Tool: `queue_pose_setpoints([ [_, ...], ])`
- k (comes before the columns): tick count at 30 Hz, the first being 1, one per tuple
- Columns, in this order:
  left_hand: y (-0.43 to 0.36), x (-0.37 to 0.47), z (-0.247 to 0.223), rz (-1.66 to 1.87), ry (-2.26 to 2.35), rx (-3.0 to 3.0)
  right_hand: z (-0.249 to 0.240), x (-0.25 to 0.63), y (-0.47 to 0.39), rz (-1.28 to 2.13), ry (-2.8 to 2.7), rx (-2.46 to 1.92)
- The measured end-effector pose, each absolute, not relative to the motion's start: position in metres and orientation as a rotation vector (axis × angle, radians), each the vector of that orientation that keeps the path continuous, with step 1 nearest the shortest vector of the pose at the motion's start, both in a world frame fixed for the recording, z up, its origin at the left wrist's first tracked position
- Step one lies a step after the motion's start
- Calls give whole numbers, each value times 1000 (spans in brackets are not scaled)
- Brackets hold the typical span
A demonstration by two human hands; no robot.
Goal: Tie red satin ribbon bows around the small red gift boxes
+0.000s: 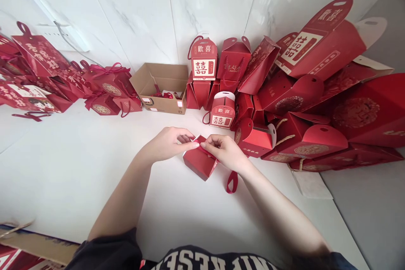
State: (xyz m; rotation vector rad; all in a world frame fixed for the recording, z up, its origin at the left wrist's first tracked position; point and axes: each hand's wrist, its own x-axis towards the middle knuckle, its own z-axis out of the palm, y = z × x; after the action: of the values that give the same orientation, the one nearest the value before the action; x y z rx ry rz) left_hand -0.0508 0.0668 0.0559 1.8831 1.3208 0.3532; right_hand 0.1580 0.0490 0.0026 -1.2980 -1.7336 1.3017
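Note:
A small red box point(200, 163) stands on the white table point(177, 211), between both hands. My left hand point(172, 143) has thumb and fingertips brought together at the box's upper left edge, by a thin white-edged flap. From the right, my right hand point(224, 149) pinches at the top of the box, its fingertips meeting on a strip of red ribbon. The two thumbs nearly touch. A loop of red ribbon point(232, 182) lies on the table beneath my right wrist. The far side of the box is partly hidden by the fingers.
An open cardboard box point(164, 106) with red pieces inside stands by the tiled wall. Red gift boxes point(221, 112) are stacked behind and to the right, some large point(319, 139). More red boxes point(109, 82) fill the back left. A carton point(47, 249) shows at the lower left.

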Motion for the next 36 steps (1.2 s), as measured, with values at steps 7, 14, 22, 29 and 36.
queue_pose_setpoints([
  [7,73,-56,54,518,1316,1849,4,164,51,1282,-1726,-1218],
  [14,72,-73,67,611,1411,1882,22,184,49,1162,-1924,-1221],
  [22,39,-36,67,91,1013,2343,33,190,41,1420,-2075,-928],
  [29,41,-33,50,66,1238,2431,26,196,49,917,-2060,-1183],
  [36,47,-39,58,9,1074,2433,32,192,39,817,-2123,-1401],
])
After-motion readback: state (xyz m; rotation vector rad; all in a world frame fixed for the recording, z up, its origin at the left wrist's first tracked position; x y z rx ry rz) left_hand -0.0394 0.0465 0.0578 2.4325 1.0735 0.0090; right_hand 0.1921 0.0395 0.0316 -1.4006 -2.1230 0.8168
